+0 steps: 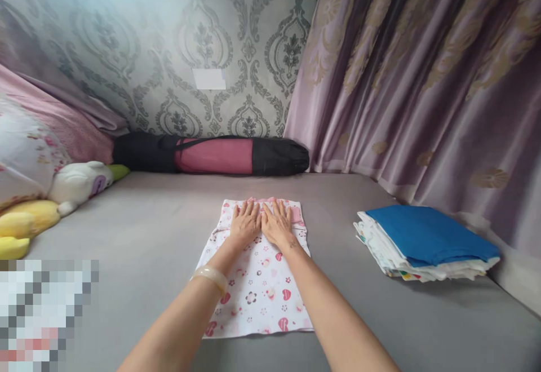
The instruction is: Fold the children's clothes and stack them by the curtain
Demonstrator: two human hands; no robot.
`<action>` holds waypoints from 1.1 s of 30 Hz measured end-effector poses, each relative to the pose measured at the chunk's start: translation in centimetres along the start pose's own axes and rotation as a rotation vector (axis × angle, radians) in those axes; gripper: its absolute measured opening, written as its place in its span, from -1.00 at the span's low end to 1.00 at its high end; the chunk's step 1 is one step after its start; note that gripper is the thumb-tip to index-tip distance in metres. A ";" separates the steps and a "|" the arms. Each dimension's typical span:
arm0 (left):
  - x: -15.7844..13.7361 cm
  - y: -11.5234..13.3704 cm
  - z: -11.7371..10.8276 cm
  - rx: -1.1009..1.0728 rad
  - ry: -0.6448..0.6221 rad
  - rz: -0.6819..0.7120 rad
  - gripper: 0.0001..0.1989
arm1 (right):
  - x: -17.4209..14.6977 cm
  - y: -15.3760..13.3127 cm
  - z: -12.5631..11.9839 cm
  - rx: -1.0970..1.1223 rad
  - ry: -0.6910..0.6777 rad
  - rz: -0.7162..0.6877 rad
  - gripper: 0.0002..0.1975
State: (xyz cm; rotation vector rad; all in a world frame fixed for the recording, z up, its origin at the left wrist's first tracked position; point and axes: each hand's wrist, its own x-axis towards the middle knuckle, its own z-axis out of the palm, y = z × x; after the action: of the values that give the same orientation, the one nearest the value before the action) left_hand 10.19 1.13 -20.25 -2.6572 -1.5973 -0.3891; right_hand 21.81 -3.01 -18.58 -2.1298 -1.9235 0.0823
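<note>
A white garment printed with pink hearts and flowers lies flat on the grey bed sheet, its far part folded over. My left hand rests palm down on the far part of the cloth, fingers stretched forward. Beside it, my right hand also presses flat on the cloth, fingers spread, with the two thumbs close together. A plain pink patch shows just right of my right hand. What lies under the palms is hidden.
To the right sits a stack of folded clothes, a blue one on top. A black and pink long bag lies along the wall. Plush toys are at the left, curtains at the right. The lower-left corner is pixelated.
</note>
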 end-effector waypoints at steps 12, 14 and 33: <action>0.2 -0.7 0.1 -0.046 -0.016 -0.005 -0.49 | 0.3 0.1 0.5 -0.016 -0.045 0.016 -0.48; 0.3 -1.4 -0.2 -0.049 -0.045 0.035 -0.49 | 0.5 0.5 0.1 0.006 -0.070 0.013 -0.48; -1.1 -5.8 -1.2 -0.058 -0.114 0.060 -0.42 | -0.2 4.9 -0.7 0.021 -0.045 -0.040 -0.48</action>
State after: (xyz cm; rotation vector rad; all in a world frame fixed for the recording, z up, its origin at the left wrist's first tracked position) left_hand 4.43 2.73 -20.02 -2.8106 -1.5531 -0.2918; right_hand 26.69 -3.69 -19.12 -2.0923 -1.9800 0.1434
